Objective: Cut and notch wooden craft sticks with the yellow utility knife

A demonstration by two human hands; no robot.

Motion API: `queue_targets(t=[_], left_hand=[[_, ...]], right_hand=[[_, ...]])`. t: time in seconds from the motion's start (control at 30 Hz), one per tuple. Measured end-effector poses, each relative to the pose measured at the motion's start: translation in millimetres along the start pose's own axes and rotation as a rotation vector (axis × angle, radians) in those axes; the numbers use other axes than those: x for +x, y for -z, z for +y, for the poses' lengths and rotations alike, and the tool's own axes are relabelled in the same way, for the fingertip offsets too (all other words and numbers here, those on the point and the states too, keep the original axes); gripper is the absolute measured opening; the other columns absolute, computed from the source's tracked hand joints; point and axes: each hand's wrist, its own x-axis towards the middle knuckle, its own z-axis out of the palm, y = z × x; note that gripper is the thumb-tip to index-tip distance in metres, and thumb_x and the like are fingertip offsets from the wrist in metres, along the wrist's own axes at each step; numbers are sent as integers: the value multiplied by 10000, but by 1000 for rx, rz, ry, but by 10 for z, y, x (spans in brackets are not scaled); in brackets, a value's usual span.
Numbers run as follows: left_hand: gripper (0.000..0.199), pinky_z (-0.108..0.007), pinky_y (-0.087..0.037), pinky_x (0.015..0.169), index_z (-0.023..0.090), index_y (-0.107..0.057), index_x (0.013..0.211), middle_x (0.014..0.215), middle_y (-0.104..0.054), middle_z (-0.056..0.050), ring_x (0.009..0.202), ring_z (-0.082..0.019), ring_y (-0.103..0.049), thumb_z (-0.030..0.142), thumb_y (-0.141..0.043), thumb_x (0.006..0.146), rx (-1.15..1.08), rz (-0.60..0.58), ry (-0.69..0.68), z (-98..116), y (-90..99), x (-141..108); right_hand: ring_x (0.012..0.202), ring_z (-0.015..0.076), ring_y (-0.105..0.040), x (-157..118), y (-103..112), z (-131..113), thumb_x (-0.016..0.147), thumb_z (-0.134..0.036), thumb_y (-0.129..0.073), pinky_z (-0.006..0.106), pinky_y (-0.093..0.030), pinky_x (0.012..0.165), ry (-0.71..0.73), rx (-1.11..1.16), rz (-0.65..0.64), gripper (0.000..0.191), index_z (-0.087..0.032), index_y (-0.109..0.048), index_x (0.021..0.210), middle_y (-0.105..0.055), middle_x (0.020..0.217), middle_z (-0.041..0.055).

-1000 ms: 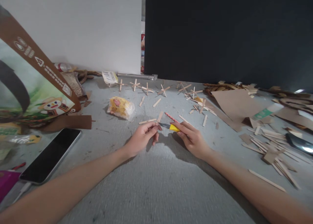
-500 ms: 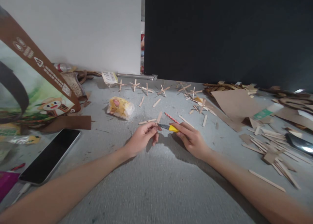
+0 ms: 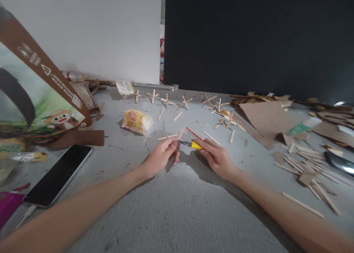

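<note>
Pinched between the fingertips of my left hand (image 3: pixel 162 155) is a short wooden craft stick (image 3: pixel 181 132), tilted up and away from me. My right hand (image 3: pixel 218 157) grips the yellow handle of a utility knife (image 3: pixel 197 146). Its grey blade points left and meets the craft stick close to my left fingertips; whether it has cut in cannot be told. Just beyond my right hand lies a slim red patterned stick (image 3: pixel 194 132). Another craft stick (image 3: pixel 167 137) lies flat past my left hand.
Several crossed-stick pieces (image 3: pixel 185 102) stand along the back of the grey table. A yellow wrapped packet (image 3: pixel 137 122) sits left of centre. At left are a phone (image 3: pixel 58 175) and a printed bag (image 3: pixel 63 109). Loose sticks (image 3: pixel 322 194), cardboard (image 3: pixel 264 116) and a dark glossy object (image 3: pixel 339 162) lie right.
The hands, knife and stick keep almost the same pose, with the blade still at the stick. The whole view has shifted very slightly.
</note>
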Motion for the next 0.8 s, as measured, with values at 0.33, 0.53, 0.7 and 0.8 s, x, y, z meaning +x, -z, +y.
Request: queue_targets(t=[0.33, 0.53, 0.7, 0.8], left_hand=[[502, -284, -417, 571, 209, -524, 894, 612, -544, 58, 489, -110, -508, 699, -546, 996, 19, -9, -9, 19, 6, -2], [492, -292, -441, 597, 215, -499, 889, 578, -475, 87, 461, -93, -437, 692, -536, 1007, 10, -51, -26, -1, 6, -4], [495, -279, -414, 559, 226, -463, 844, 577, -428, 94, 455, -85, -399, 688, -544, 1003, 9, -63, -28, -5, -6, -3], [493, -270, -392, 539, 230, -452, 814, 563, -394, 98, 453, -83, -374, 674, -539, 1010, 14, -61, 15, -15, -12, -2]], right_hand=[[886, 214, -691, -5, 5, 2, 1118, -275, -422, 335, -582, 789, -27, 24, -20, 406, -254, -645, 1456, -702, 1002, 94], [905, 204, -691, -14, 1, 10, 1122, -266, -424, 317, -572, 798, -39, 47, -36, 397, -245, -647, 1450, -706, 1032, 98], [887, 202, -680, 1, 2, -19, 1119, -259, -418, 316, -572, 794, -43, 40, -40, 414, -247, -646, 1464, -697, 1009, 96], [873, 204, -667, 15, -5, -44, 1111, -244, -421, 332, -578, 805, -23, 34, -42, 431, -257, -633, 1486, -681, 986, 91]])
